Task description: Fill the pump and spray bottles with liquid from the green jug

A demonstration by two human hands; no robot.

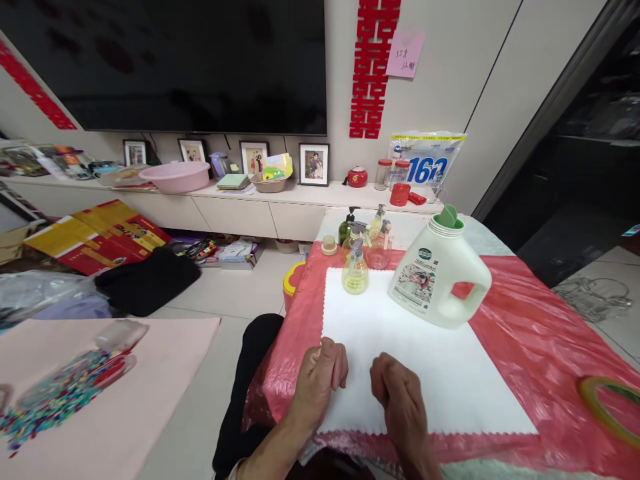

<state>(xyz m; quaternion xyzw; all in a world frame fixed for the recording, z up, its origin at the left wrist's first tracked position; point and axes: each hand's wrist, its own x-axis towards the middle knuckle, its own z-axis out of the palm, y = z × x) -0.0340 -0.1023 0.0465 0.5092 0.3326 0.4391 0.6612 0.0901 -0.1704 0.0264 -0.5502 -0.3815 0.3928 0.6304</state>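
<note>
My left hand (320, 377) and my right hand (397, 397) rest side by side on the near part of a white cloth (440, 373) spread over a red plastic table cover (540, 340). Both hands have the fingers curled into loose fists, with nothing visible in them. Beyond them on the cloth stands a white detergent jug (440, 277) with an open green cap. To its left is a small pump bottle of yellow liquid (355, 270). Behind it stand several more pump bottles (373, 237) and a small lidded jar (329, 245).
A roll of tape (607, 403) lies at the table's right edge. A pink mat with a bag of coloured beads (70, 383) is at the left. A low cabinet (240, 203) at the back carries photo frames, a pink basin and jars under a dark TV.
</note>
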